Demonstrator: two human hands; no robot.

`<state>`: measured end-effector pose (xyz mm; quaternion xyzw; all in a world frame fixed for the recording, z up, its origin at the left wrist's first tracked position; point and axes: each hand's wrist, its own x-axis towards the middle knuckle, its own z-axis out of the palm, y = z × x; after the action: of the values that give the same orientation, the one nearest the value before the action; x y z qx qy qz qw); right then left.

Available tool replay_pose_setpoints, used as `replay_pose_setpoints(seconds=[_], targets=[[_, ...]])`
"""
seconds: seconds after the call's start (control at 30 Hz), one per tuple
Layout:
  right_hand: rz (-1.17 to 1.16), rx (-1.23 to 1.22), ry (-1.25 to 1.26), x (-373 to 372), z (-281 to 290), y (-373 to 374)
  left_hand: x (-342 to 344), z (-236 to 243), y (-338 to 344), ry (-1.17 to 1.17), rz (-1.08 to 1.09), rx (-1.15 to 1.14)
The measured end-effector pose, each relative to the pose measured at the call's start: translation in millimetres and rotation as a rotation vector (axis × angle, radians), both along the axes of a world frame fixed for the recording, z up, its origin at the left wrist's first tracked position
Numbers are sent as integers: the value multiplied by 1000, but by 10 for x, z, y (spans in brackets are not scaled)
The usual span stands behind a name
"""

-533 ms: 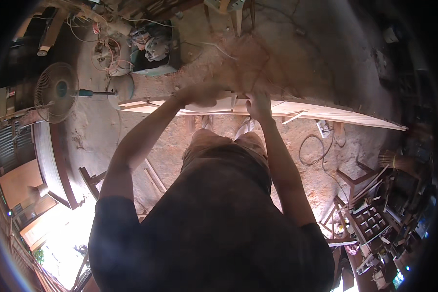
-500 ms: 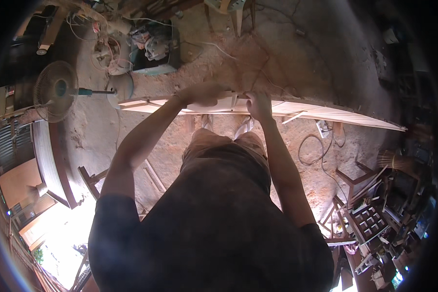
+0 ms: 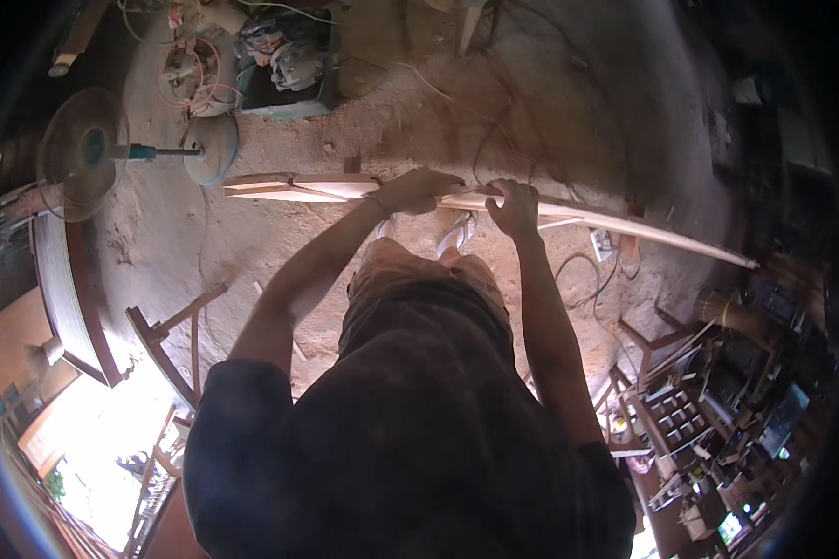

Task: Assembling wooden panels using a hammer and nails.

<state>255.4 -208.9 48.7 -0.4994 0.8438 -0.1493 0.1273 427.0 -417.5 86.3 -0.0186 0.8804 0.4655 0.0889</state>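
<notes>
A long, pale wooden panel [image 3: 653, 233] with a framed edge stands on its side in front of my feet, seen nearly edge-on. My left hand [image 3: 418, 192] is closed over its top edge near the middle, the fingers pointing right. Just to the right, my right hand [image 3: 515, 207] grips the same edge, thumb on the near side. The two hands are a short gap apart. Part of the panel's edge is hidden under my left hand, and its lower side is mostly out of sight.
A standing fan [image 3: 84, 154] is at the left, with a dark bin [image 3: 289, 98] of crumpled material beyond it. A wooden frame [image 3: 172, 340] lies lower left. Cables [image 3: 583, 279] loop on the dirt floor at right, near a cluttered heap of wooden pieces [image 3: 680, 419].
The panel has tilted, so less of its broad face shows on the right. My left hand has shifted right along the edge. The whole view has moved slightly.
</notes>
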Motion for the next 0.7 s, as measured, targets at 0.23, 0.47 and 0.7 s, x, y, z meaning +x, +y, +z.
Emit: replay_pose_setpoints(seconds=[0.23, 0.47, 0.7], targets=[[230, -50, -497, 230, 180, -555, 80, -183, 90, 30, 88, 53], [285, 132, -406, 519, 141, -902, 489, 5, -46, -56, 280, 26], [380, 160, -297, 619, 210, -1004, 1291, 144, -760, 14, 567, -401]])
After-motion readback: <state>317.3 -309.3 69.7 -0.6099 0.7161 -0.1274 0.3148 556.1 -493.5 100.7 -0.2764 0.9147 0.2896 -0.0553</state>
